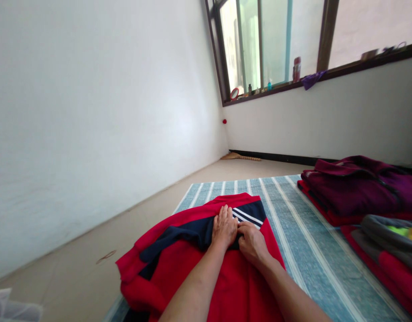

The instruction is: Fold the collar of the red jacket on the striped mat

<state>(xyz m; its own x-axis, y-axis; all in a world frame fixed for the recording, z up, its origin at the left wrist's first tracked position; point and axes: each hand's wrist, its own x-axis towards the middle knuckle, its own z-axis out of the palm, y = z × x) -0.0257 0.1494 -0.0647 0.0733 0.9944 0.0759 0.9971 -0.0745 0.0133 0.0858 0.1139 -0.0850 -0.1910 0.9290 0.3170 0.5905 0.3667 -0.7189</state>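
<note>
A red garment (179,268) with navy panels and white stripes lies partly folded on a blue-and-white striped mat (293,223). My left hand (224,227) rests flat on the navy part, its fingers stretched out beside the white stripes. Close by on the right, my right hand (252,240) has its fingers curled, gripping the navy cloth just below the stripes. The two hands nearly touch. One sleeve spreads out toward the left, its red cuff at the mat's edge.
Folded clothes stand at the right: a maroon pile (356,188) and, nearer, a grey garment (376,232). A broom (241,156) lies by the far wall. Small items, including a red bottle (296,69) and a purple cloth (312,80), sit on the window sill.
</note>
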